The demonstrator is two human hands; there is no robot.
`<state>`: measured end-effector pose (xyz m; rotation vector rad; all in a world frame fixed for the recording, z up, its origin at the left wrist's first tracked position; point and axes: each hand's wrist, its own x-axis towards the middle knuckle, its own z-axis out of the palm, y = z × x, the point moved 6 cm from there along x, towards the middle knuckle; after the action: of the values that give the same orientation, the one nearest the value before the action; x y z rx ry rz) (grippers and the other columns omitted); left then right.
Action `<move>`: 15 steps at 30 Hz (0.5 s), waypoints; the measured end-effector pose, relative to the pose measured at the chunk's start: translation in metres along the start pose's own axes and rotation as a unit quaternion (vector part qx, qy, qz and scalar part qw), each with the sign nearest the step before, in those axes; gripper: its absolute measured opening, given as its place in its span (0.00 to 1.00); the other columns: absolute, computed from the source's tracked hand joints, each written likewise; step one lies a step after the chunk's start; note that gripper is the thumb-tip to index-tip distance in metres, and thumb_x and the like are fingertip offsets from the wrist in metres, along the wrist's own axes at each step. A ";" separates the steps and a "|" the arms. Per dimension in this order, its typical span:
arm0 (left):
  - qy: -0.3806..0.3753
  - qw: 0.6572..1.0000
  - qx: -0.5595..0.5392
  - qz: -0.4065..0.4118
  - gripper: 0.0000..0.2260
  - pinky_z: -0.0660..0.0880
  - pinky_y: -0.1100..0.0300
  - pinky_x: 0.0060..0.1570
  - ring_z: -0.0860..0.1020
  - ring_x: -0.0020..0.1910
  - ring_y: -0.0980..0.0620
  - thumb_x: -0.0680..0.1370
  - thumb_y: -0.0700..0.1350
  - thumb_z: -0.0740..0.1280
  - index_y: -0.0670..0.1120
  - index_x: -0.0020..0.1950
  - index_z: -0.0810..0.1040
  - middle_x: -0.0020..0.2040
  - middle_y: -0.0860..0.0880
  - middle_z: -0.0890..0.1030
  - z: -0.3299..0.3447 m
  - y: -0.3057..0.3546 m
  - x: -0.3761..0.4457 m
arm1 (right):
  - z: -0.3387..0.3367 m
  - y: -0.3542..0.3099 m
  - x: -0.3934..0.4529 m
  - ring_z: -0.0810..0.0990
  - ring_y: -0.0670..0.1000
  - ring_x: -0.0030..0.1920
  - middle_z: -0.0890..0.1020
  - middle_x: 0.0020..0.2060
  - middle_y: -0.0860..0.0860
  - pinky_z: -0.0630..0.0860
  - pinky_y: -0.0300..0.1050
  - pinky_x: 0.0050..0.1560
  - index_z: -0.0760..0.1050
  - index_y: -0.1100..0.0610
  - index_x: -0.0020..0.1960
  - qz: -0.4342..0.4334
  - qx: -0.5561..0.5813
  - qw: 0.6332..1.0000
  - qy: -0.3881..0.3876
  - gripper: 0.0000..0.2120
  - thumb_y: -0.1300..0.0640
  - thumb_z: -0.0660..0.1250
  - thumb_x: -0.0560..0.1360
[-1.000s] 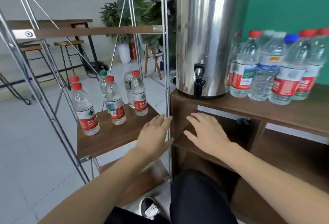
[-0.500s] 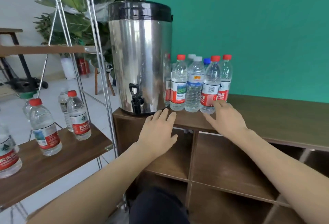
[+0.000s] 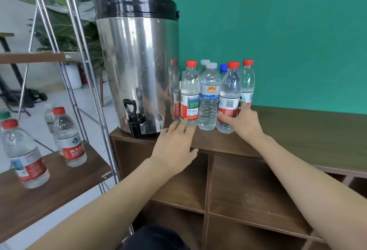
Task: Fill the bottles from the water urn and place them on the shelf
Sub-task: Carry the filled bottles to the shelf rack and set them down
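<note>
Since half a second ago our right hand (image 3: pixel 241 122) has closed in on the red-capped bottle (image 3: pixel 228 99) at the front right of the cluster; its grip now curls round the bottle's lower label, thumb on the near side, fingers wrapping the far side. Our left hand (image 3: pixel 175 146) has edged forward too, grip spread and holding nothing, fingertips just reaching the foot of another red-capped bottle (image 3: pixel 189 95) at its 12 o'clock.

We judge this to be the pick-up step: choosing an unfilled bottle before taking it to the tap. The grasped bottle stands upright on the wooden surface (image 3: pixel 307 130), touching the white-capped bottle (image 3: pixel 209 99) at its 9 o'clock, with more bottles crowded behind at 12 o'clock. The water urn (image 3: pixel 137 61) stands at 9 o'clock of the cluster, its black tap (image 3: pixel 133 117) overhanging the front edge of the surface.

Next we would need to lift the bottle straight up clear of its neighbours, unscrew the cap with the free hand, and carry it under the tap. Toppling the adjoining bottles is the risk.

Further out at 8 o'clock, the shelf (image 3: pixel 59 186) already carries several capped bottles (image 3: pixel 69 138).
</note>
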<state>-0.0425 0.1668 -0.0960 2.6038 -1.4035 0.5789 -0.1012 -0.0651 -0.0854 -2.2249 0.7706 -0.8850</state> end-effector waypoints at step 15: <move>-0.007 0.999 -0.014 -0.043 0.35 0.72 0.49 0.70 0.64 0.79 0.47 0.81 0.57 0.69 0.48 0.83 0.58 0.82 0.50 0.62 -0.002 -0.022 0.004 | 0.032 -0.036 -0.038 0.80 0.45 0.50 0.83 0.54 0.49 0.76 0.39 0.52 0.71 0.56 0.72 -0.108 0.045 0.992 -0.048 0.42 0.34 0.77 0.66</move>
<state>-0.0230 0.1770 -0.0909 2.6362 -1.2864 0.5272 -0.0903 -0.0050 -0.0932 -2.2806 0.4423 -0.8881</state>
